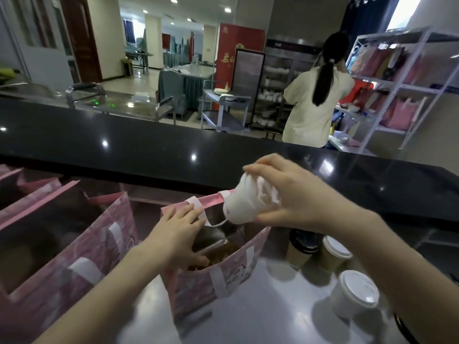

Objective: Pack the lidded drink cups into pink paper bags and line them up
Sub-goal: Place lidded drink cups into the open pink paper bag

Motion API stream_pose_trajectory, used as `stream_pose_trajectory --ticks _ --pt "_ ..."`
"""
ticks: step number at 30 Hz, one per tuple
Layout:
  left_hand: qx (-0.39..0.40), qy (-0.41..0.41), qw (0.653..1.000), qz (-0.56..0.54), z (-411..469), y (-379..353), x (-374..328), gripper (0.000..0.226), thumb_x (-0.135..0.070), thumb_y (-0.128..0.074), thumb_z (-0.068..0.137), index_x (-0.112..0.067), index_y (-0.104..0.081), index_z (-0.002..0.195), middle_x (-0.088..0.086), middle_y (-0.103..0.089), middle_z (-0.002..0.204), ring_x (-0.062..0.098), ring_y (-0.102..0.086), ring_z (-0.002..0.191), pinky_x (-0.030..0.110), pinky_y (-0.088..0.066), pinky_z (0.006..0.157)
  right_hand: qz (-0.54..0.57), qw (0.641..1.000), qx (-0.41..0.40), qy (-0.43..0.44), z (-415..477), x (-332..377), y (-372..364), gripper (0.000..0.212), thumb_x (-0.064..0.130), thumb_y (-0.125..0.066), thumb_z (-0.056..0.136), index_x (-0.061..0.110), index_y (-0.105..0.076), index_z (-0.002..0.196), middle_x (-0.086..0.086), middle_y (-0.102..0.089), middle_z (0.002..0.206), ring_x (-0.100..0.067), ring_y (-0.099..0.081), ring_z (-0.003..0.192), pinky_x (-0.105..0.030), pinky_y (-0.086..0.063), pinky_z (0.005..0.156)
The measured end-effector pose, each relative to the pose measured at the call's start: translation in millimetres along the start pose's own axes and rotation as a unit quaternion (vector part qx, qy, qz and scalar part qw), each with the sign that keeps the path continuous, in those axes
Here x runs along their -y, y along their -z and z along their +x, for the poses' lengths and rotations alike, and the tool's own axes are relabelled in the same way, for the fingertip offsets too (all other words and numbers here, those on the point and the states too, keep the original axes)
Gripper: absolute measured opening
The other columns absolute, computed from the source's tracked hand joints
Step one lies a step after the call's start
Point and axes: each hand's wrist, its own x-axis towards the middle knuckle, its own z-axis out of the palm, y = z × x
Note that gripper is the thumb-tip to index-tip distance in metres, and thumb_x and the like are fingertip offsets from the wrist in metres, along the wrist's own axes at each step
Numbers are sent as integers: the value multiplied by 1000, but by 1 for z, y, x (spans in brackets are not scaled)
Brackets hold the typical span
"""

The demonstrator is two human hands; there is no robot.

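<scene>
My right hand [288,194] grips a white lidded cup [246,202] by its top, tilted, with its base just over the mouth of an open pink paper bag [221,276]. My left hand [178,234] holds that bag's left rim, thumb reaching inside, spreading it open. To the right, three more lidded cups stand on the steel counter: a black-lidded brown cup [301,247], a white-lidded brown cup [334,254] and a white cup [352,294]. The bag's bottom is dark and I cannot tell what lies in it.
Several open pink bags [74,256] stand in a row to the left. A raised black ledge [149,150] runs across behind the bags. Beyond it a person in a pale top [313,108] faces white shelving [402,78] holding bags.
</scene>
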Motion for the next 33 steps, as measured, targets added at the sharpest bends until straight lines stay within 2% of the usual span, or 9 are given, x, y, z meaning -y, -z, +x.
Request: stream_pose_trajectory --ticks 5,8,11,15,19,21,26,33 --pt "40 19 998 34 -6 4 -1 100 -66 -57 74 -25 -10 152 0 4 162 25 15 147 54 14 113 -21 997 70 27 24 14 -75 80 40 -73 71 30 -34 141 6 -35 136 -17 -38 120 -34 -50 86" --pt "69 51 995 52 -16 7 2 113 -72 -58 70 -27 4 152 -2 20 160 25 29 143 59 20 110 -8 994 101 37 14 6 -104 82 42 -74 70 33 -33 141 8 -34 135 -16 -36 119 -29 -47 89" --pt "96 67 993 34 -27 9 -1 123 -77 -61 64 -29 12 151 -4 32 155 27 40 136 64 23 106 -2 991 126 54 -1 -4 -116 83 50 -74 69 36 -33 139 11 -33 135 -13 -35 117 -25 -44 87" --pt "76 32 996 15 -39 6 -21 131 -79 -63 59 -29 19 148 -7 45 145 24 51 128 65 22 107 10 985 152 75 0 -1 -115 78 50 -75 70 40 -35 135 12 -35 132 -12 -36 115 -24 -43 85" --pt "45 27 998 23 -46 2 -32 139 -82 -61 52 -23 18 149 -4 37 152 23 51 128 62 22 108 46 984 155 73 17 16 -124 76 52 -75 67 37 -40 133 11 -41 124 -13 -42 109 -32 -49 84" --pt "35 36 998 26 -49 2 -32 141 -83 -61 50 -21 17 150 -4 40 151 23 49 129 61 22 109 36 984 160 71 23 22 -137 77 51 -76 66 33 -40 132 8 -42 123 -15 -44 107 -36 -51 83" --pt "31 47 998 27 -55 -1 -29 139 -83 -61 50 -23 14 150 -9 43 144 23 49 130 63 19 109 -6 986 152 64 32 25 -173 83 43 -81 65 25 -40 136 1 -39 134 -22 -41 116 -40 -51 88" --pt "24 40 999 20 -56 -5 -18 137 -84 -59 50 -23 9 151 -7 25 158 19 47 131 56 19 112 10 986 155 58 39 22 -191 89 46 -81 64 24 -39 139 1 -37 138 -22 -40 119 -40 -49 93"
